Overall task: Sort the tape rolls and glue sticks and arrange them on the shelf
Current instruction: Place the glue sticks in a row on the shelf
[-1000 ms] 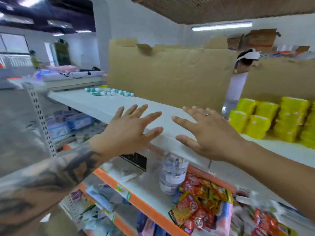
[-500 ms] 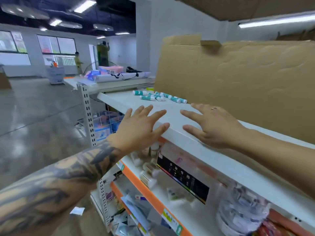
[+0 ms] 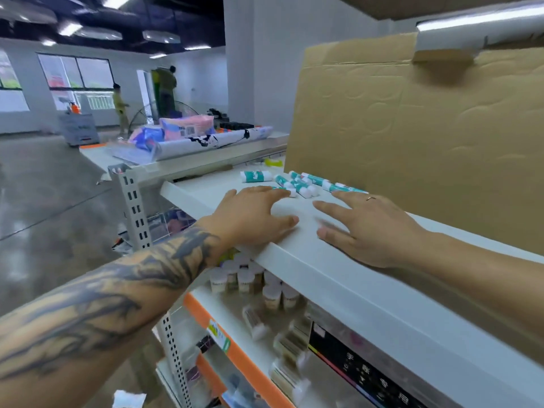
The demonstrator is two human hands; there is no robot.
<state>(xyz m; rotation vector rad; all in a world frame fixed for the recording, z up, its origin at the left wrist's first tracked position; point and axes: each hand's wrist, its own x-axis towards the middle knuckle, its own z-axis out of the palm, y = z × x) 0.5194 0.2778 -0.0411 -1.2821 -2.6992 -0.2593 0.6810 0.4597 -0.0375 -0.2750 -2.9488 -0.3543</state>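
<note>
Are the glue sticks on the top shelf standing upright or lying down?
Lying down: the glue sticks rest on their sides, scattered on the top shelf.

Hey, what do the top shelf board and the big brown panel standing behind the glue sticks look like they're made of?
Top shelf board: likely painted metal; smooth, off-white, satin sheen, with a folded front lip. It could be laminate. Brown panel: corrugated cardboard; matte tan, with creases, pressed ring marks and a torn flap on top.

White shelf (image 3: 338, 262), glue sticks (image 3: 297, 184), cardboard sheet (image 3: 426, 148)

A stockroom: metal shelving (image 3: 134, 201) with goods, cardboard (image 3: 412, 142), concrete floor (image 3: 44, 187).
</note>
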